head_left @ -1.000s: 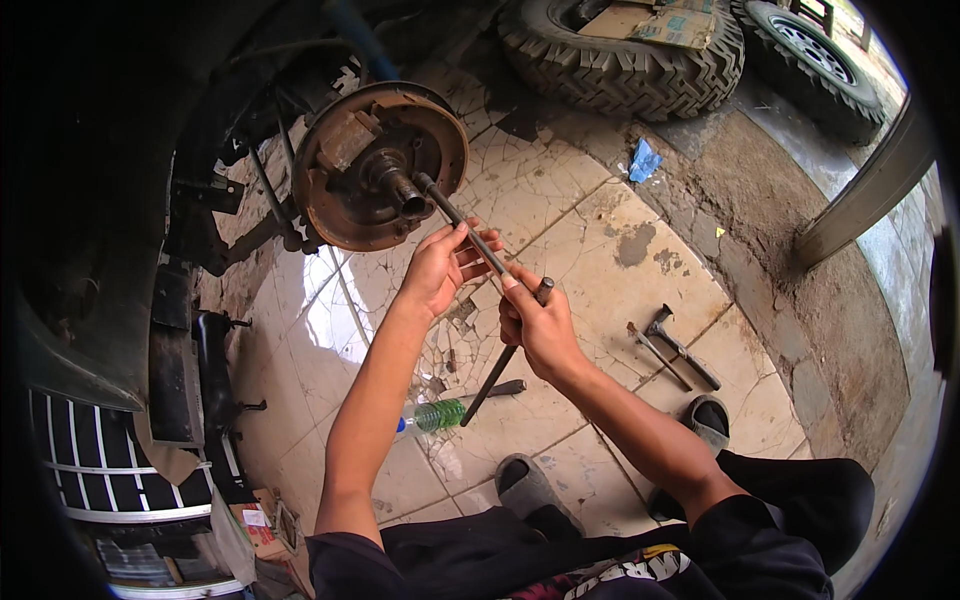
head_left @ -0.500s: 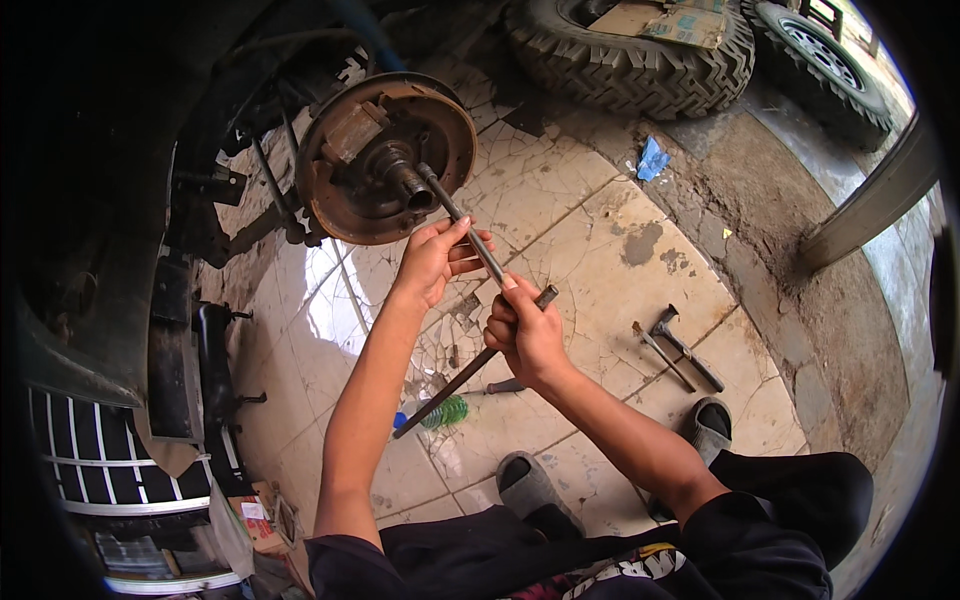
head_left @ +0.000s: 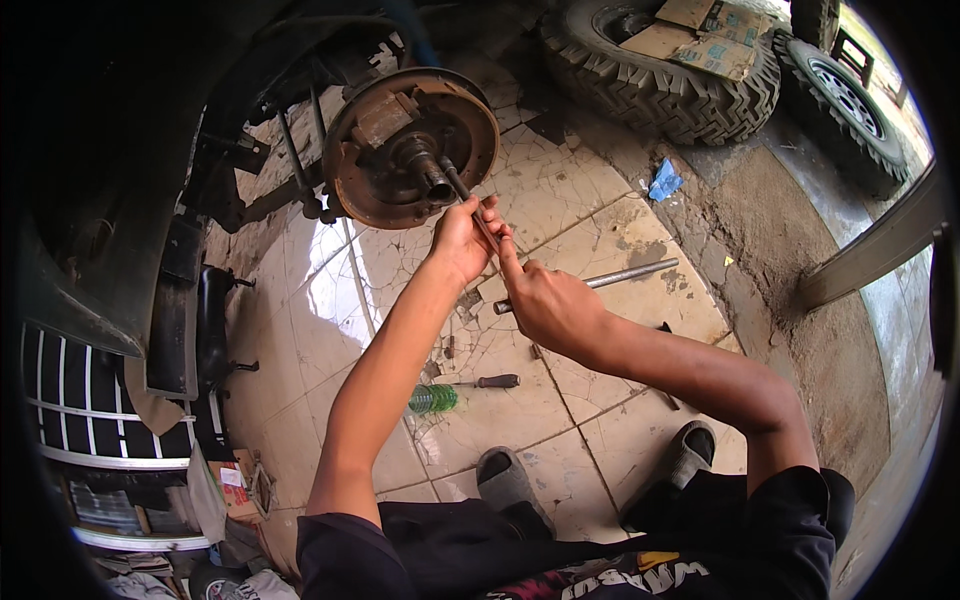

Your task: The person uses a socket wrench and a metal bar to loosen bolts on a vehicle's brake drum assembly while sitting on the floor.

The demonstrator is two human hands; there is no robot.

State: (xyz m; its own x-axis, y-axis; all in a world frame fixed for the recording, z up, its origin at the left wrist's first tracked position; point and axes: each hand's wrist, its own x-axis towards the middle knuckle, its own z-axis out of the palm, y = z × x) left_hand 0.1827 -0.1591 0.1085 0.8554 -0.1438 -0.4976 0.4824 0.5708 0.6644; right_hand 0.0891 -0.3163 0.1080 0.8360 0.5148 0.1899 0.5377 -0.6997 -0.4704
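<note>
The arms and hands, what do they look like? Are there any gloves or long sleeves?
The left sleeve and right sleeve are short and black, part of a black shirt. The forearms are bare. The left grip and right grip are human hands without gloves; no watch or ring shows.

Bright light (head_left: pixel 335 280) glares off the cracked tile floor (head_left: pixel 290 370).

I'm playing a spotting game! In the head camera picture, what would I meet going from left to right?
Black panel with white stripes → rusty round metal plate → the person's bare right hand → crumpled blue scrap → black rubber tyre around a silver metal wheel.
</note>
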